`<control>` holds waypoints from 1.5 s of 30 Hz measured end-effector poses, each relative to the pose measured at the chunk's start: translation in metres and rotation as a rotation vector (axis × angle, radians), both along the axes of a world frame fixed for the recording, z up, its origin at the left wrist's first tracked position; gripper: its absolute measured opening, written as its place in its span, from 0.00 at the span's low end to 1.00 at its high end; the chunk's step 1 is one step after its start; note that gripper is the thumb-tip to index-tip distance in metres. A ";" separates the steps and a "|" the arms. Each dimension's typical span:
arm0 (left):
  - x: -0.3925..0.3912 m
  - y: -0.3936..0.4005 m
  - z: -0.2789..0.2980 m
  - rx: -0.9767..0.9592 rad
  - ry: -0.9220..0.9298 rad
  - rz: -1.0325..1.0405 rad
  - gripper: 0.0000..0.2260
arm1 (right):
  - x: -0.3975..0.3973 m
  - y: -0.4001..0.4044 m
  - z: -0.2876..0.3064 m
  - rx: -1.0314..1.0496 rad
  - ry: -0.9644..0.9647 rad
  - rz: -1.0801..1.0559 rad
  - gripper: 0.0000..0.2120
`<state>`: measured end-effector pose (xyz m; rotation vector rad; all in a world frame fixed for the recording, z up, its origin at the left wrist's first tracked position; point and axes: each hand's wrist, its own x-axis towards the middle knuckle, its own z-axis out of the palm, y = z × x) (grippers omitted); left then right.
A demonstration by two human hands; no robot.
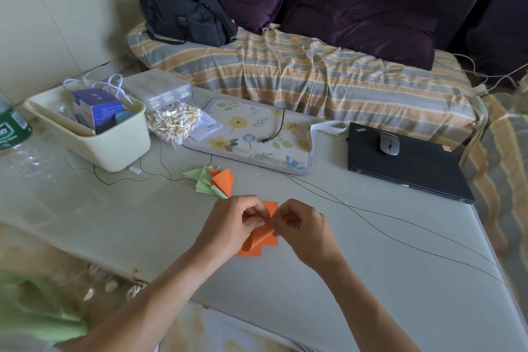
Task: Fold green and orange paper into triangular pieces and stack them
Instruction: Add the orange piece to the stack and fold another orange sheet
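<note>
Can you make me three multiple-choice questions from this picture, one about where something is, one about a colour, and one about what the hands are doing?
1. Where does the computer mouse lie?
A. On the closed black laptop
B. On the floral mat
C. In the cream bin

2. What colour is the paper being folded?
A. Green
B. Orange
C. White

3. What are the left hand and right hand doing?
A. Both lie flat on the table
B. One holds the mouse
C. Both pinch the paper

Answers:
1. A, the grey mouse sits on the laptop's lid at the table's right.
2. B, the sheet between the hands is orange, while the pile of folded pieces beyond holds green and orange.
3. C, fingers of both hands curl onto the sheet and lift a flap.
</note>
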<state>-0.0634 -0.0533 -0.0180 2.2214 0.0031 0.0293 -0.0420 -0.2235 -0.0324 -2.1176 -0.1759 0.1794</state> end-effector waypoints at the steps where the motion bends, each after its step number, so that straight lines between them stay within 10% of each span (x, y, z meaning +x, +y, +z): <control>1: 0.000 0.000 -0.001 -0.015 -0.009 0.012 0.09 | 0.000 0.000 0.000 0.042 0.025 -0.019 0.06; 17: -0.001 -0.005 -0.003 -0.659 0.271 0.263 0.07 | -0.004 0.007 0.000 0.402 0.334 0.019 0.07; 45: 0.003 -0.004 -0.004 -0.571 0.119 0.217 0.03 | -0.006 0.009 0.000 0.265 0.234 0.134 0.17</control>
